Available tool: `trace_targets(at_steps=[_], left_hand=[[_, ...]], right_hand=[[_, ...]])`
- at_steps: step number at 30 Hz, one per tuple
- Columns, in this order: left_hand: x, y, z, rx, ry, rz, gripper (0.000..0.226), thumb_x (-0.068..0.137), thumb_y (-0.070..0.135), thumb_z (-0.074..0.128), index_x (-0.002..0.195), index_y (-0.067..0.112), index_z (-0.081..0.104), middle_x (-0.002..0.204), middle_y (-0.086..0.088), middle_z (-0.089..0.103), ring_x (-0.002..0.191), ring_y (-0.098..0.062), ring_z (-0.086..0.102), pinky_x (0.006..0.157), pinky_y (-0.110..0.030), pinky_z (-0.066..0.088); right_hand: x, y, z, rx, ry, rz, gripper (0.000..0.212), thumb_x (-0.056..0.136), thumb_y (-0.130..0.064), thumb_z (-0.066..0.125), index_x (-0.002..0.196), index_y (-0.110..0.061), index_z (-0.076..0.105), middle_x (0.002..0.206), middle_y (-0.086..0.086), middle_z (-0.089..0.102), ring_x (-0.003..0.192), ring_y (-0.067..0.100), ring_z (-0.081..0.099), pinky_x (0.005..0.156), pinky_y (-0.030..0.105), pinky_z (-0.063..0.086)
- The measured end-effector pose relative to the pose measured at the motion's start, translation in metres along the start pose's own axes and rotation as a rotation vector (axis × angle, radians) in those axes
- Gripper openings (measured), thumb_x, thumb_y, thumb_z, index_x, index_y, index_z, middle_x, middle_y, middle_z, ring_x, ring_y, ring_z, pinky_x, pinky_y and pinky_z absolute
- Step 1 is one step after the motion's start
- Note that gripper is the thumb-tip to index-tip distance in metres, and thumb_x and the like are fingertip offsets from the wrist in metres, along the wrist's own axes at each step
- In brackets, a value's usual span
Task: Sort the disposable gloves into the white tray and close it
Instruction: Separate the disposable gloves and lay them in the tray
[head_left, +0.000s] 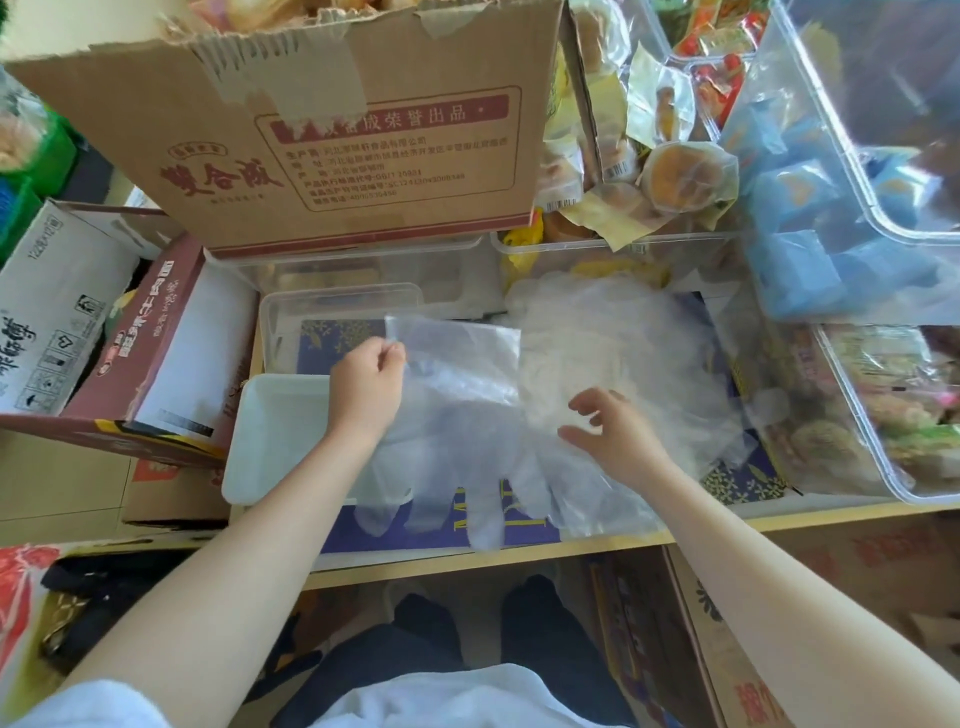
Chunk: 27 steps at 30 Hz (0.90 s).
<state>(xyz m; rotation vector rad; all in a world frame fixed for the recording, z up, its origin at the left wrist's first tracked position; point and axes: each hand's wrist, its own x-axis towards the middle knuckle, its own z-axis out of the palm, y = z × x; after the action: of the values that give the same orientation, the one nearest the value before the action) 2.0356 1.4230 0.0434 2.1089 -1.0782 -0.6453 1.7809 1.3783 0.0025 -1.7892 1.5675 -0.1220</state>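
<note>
Beside white tray (270, 441), crinkly translucent gloves (467, 431)

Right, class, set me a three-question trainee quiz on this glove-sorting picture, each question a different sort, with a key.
1. True or false: the left hand pinches the cuff of a clear thin plastic disposable glove.
2. The white rectangular plastic tray lies: A) left of the held glove, B) right of it, C) on top of the brown cardboard box.
3. Fill in: the right hand hovers with fingers spread over the heap of clear plastic gloves, gripping ____.

Key: 1 true; 2 A; 3 nothing.
</note>
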Motion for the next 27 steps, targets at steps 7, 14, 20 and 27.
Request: trace_targets(at_steps=[7,14,20,27], left_hand=[[-0.004,-0.017,0.011,0.022,0.010,-0.118,0.036,0.094,0.024,0.045,0.082,-0.009,0.054,0.073,-0.015,0.053,0.067,-0.022,0.043,0.058,-0.032,0.030],[-0.005,-0.012,0.018,0.004,-0.042,-0.084,0.031,0.093,0.023,0.048,0.077,-0.002,0.056,0.069,-0.012,0.056,0.065,-0.021,0.045,0.055,-0.025,0.033],[-0.013,0.016,0.019,-0.101,-0.039,0.074,0.027,0.095,0.021,0.049,0.071,0.010,0.056,0.059,0.003,0.053,0.058,-0.012,0.044,0.057,-0.022,0.034],[-0.028,0.067,0.039,-0.331,-0.280,0.059,0.046,0.079,0.062,0.055,0.080,0.016,0.056,0.065,0.008,0.053,0.062,-0.010,0.046,0.066,-0.029,0.037]], right_hand=[[0.019,0.024,0.027,-0.629,-0.114,-0.169,0.049,0.090,-0.041,0.051,0.134,-0.020,0.044,0.134,0.006,0.043,0.120,0.027,0.041,0.095,0.036,0.033],[0.034,0.026,0.006,-0.146,-0.088,-0.050,0.036,0.100,-0.026,0.041,0.092,0.002,0.063,0.103,0.017,0.059,0.096,0.032,0.055,0.075,0.033,0.037],[0.013,-0.008,-0.053,0.968,-0.047,0.105,0.022,0.098,-0.015,0.045,0.091,-0.009,0.065,0.083,0.005,0.061,0.076,0.016,0.055,0.069,0.027,0.042],[0.001,-0.045,-0.066,1.127,0.141,0.050,0.012,0.093,-0.013,0.055,0.086,-0.012,0.065,0.075,0.004,0.059,0.065,0.014,0.054,0.058,0.025,0.045]])
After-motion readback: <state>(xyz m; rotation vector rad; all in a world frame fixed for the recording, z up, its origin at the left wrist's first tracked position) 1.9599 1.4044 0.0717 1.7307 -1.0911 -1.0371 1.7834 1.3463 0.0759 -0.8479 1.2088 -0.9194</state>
